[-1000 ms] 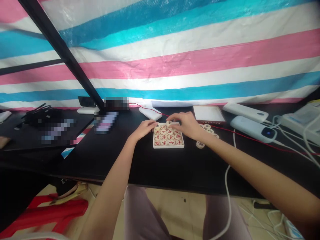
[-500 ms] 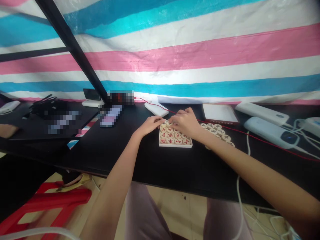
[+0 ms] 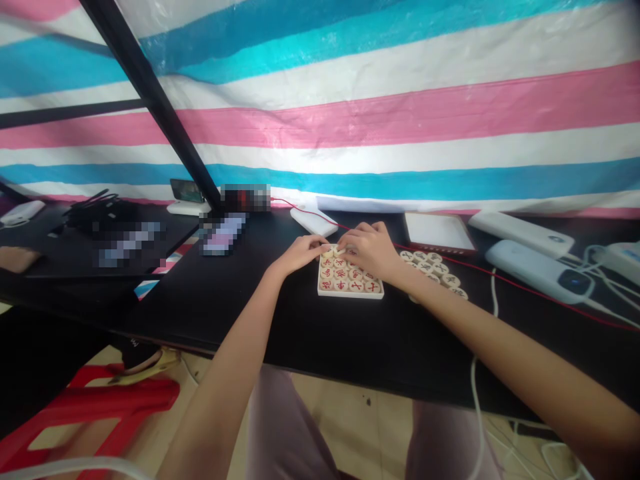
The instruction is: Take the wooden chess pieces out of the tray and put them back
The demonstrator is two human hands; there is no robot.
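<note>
A shallow white box (image 3: 350,295) holds rows of round xiangqi pieces, most with red characters, such as the front-row piece (image 3: 356,287). At the box's far left corner my left hand (image 3: 303,255) is closed, thumb and fingers pinching the corner beside the back row. My right hand (image 3: 370,250) reaches over the far right part, its fingers curled down onto a pale xiangqi piece (image 3: 341,253) in the back row. That hand hides several pieces. More xiangqi pieces (image 3: 440,269) with dark characters lie grouped on the table, partly behind my right forearm.
On the black table (image 3: 320,333), a white tray-like lid (image 3: 436,230) and white power banks (image 3: 540,270) with cables lie right. A red cable (image 3: 480,268) crosses behind my hands. A phone (image 3: 225,233) lies left; another person's hand (image 3: 19,259) rests far left.
The view has shifted slightly. My right fingers have moved a little over the back row, and my left thumb sits nearer the corner piece. The box stays in place.
</note>
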